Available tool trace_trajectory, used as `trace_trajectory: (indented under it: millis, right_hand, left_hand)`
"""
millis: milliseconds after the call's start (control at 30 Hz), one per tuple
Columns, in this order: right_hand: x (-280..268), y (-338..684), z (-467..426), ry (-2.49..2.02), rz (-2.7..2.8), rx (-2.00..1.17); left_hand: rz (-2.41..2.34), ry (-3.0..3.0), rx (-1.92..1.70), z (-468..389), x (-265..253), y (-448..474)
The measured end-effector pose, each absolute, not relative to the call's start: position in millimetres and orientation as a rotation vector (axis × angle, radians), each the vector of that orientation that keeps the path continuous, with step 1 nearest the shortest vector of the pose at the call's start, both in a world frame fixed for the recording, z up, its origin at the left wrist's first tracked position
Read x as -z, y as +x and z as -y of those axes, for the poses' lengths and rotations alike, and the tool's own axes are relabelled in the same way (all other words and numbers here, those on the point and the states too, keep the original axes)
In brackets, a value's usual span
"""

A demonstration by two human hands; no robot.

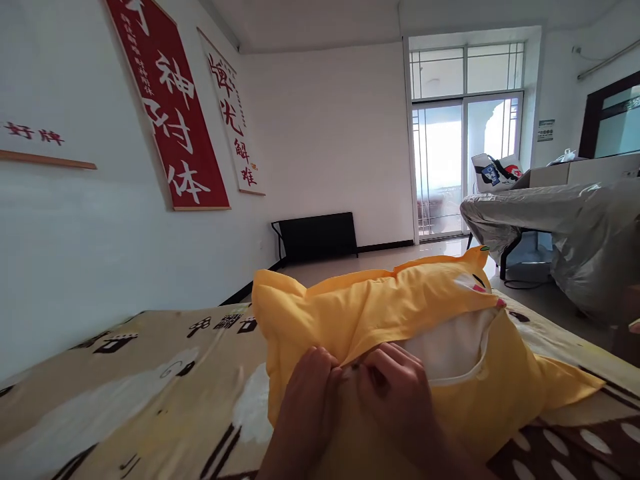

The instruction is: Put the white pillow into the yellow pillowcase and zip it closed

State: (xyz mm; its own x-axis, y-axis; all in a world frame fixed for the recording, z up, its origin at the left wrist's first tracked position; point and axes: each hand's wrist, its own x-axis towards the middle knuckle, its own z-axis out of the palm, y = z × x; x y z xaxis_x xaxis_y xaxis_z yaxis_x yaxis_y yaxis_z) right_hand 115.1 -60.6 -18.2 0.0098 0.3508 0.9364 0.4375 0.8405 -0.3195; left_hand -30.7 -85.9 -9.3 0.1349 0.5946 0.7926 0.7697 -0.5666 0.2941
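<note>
A yellow pillowcase [385,303] with a printed animal face lies in front of me, plump with a white inner pillow [445,343]. The inner pillow shows through a long gap on the right side of the opening, whose lower edge has a pale strip like a zipper. My left hand [310,390] is closed, pinching the pillowcase at the opening's left part. Just to its right, my right hand [397,387] is closed with bent fingers on the opening's edge, where the gap begins. A tiny dark piece shows between the hands; its kind is unclear.
Under the pillow spreads a beige patterned blanket [200,373]. A folded black table [317,237] leans against the far wall. At right stands a plastic-covered table [540,207] with boxes and a printed bag [495,173]. Glass doors [443,167] are behind.
</note>
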Motion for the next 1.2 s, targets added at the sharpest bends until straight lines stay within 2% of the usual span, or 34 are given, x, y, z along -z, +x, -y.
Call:
trace_trajectory:
  millis: [167,300,400,633,900,1100,1200]
  right_hand:
    - [15,119,63,-0.621,1.582,0.161]
    - [15,115,66,-0.543,1.575,0.227]
    - [17,111,67,-0.504,1.556,0.284]
    - [22,104,70,-0.451,1.553,0.254]
    - [14,122,73,-0.424,1.823,0.530]
    - [17,118,68,-0.367,1.836,0.395]
    - [22,117,62,-0.400,1.868,0.363]
  left_hand:
    - [1.439,-2.302,1.338,91,2,-48]
    - [1.584,-2.333,1.478,98,0,-47]
    - [1.473,-2.268,1.575,104,0,-41]
    - [1.156,-2.198,1.216,92,8,-39]
    - [1.337,-1.989,1.476,87,8,-21]
    - [1.451,-1.880,1.517,73,22,-22]
    - [1.445,-2.012,1.481,73,23,-29]
